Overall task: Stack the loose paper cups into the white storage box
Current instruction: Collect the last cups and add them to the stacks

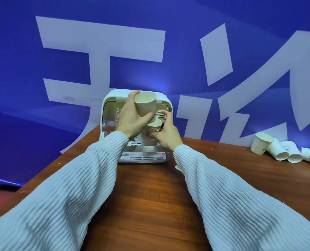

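Paper cup point(144, 104) is sitting pinched in my left hand point(130, 116) above the white storage box point(112, 96) while my right hand point(166, 132) is gripping the nested stack point(155, 125) so it drops on straight, more loose cups point(275, 148) waiting on the tabletop point(150, 196).

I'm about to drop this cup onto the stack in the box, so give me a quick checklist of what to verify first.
1. Cup held firmly: ok. The left hand grips the single cup.
2. Stack steadied: ok. The right hand holds the nested stack in front of the box.
3. White storage box open: ok, stacked cups show inside.
4. Cup orientation matches the stack: cannot tell, the hands hide much of both.
5. Room left inside the box: cannot tell from this view.
6. More cups to load: ok, loose cups lie at the table's right edge.
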